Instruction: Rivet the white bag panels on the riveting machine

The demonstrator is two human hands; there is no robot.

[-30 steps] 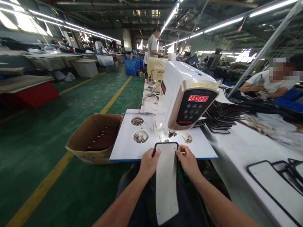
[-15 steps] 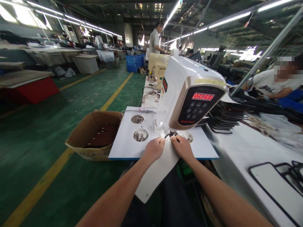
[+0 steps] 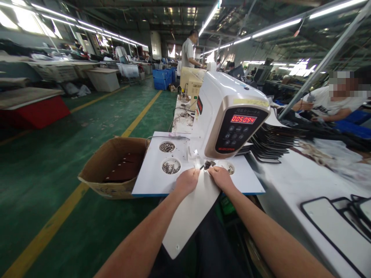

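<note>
Between both hands is a pale, flat panel (image 3: 193,210), its far end at the foot of a white riveting machine (image 3: 232,92). My left hand (image 3: 187,181) is closed on the panel's left edge. On the opposite edge, my right hand (image 3: 222,178) grips it with the fingers closed. The panel's near end hangs off the table toward my lap, with a small metal fitting (image 3: 177,247) near its tip. The machine's red display (image 3: 243,119) reads 005094. Dark tooling (image 3: 208,165) sits just beyond my fingertips.
Small metal parts lie in round wells (image 3: 171,166) of the white tabletop (image 3: 150,181). A cardboard box (image 3: 113,189) with dark red pieces stands left. Dark-edged panels (image 3: 269,144) are stacked right, more (image 3: 327,220) lie nearer. A co-worker (image 3: 344,100) sits at right; another person (image 3: 189,52) stands behind.
The display has gone from 005093 to 005094. The panel has turned slightly and shifted under the machine head, both hands still holding it. The view has moved a little.
</note>
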